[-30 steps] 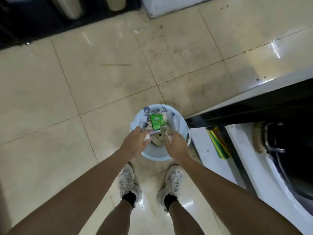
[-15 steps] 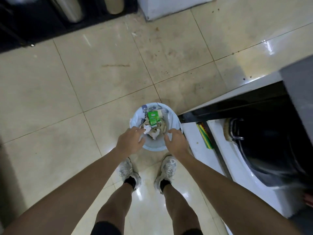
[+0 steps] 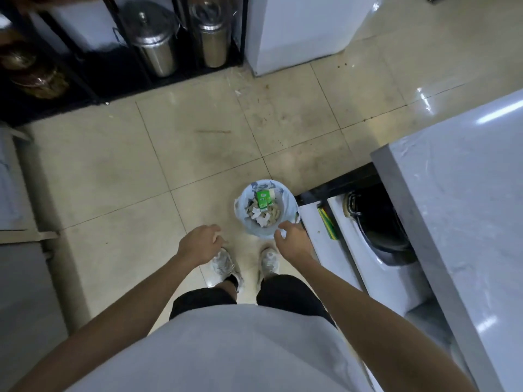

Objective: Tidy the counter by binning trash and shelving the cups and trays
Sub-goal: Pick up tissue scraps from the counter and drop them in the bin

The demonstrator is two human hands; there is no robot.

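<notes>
Both arms are out in front, over the tiled floor (image 3: 127,171). The left hand (image 3: 199,244) hangs palm down above the left sneaker (image 3: 224,264), fingers loosely curled and spread a little, nothing in it. The right hand (image 3: 293,239) is just at the near rim of the small trash bin (image 3: 266,209), fingers apart and relaxed, and it holds nothing either; whether a fingertip touches the liner I cannot tell from here.

The bin sits on the floor right against the corner of the counter, lined with a pale plastic bag (image 3: 240,205) that folds out over the rim. Inside, a green and white carton (image 3: 263,200) lies on top, with crumpled white paper scraps (image 3: 259,217) and some brownish bits below it.

To the right, the grey counter top (image 3: 464,210) juts into view, and beneath it a white shelf carries a dark round pan (image 3: 379,222) and a yellow-green strip (image 3: 328,223) at its edge. The right sneaker (image 3: 268,261) is planted just short of the bin. Far across the floor, two steel lidded canisters (image 3: 154,41) stand in a black rack (image 3: 85,80) beside a white appliance (image 3: 300,29).
</notes>
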